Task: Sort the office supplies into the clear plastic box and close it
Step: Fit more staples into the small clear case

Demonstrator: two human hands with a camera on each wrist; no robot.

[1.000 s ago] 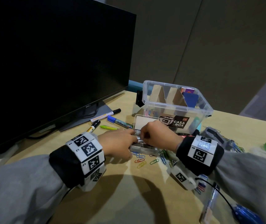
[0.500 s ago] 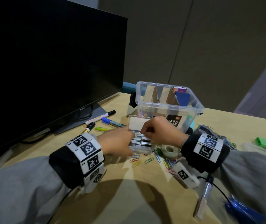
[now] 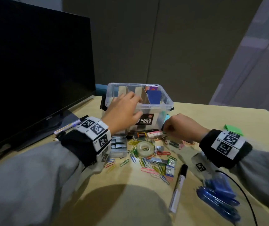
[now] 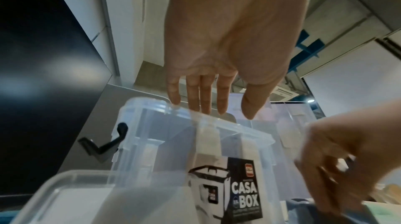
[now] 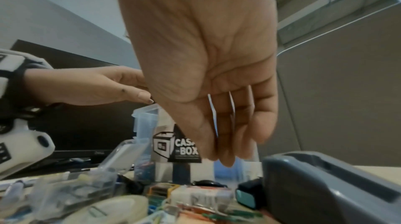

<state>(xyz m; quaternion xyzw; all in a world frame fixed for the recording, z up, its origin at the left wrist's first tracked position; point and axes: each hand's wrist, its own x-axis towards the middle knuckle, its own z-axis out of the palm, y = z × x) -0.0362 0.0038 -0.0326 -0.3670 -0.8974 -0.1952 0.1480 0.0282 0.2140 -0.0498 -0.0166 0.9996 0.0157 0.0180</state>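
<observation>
One open clear plastic box (image 3: 166,104) near the tabletop's (image 3: 228,121) far edge, long axis left-right, left hand (image 3: 122,113) above it, fingers (image 4: 205,97) straight and released, right hand (image 3: 181,126) beside it, fingers curled, grasp unclear.

Both hands have let go of the small clear case (image 3: 119,146) of metal clips, which now sits alone on the table at the centre left of the frame. The left hand (image 3: 124,110) has lifted away and reaches, fingers (image 4: 205,97) straight, over the near rim of the clear plastic box (image 3: 168,104). The right hand (image 3: 181,127) has moved right, fingers curled, low over the clutter in front of the box.
</observation>
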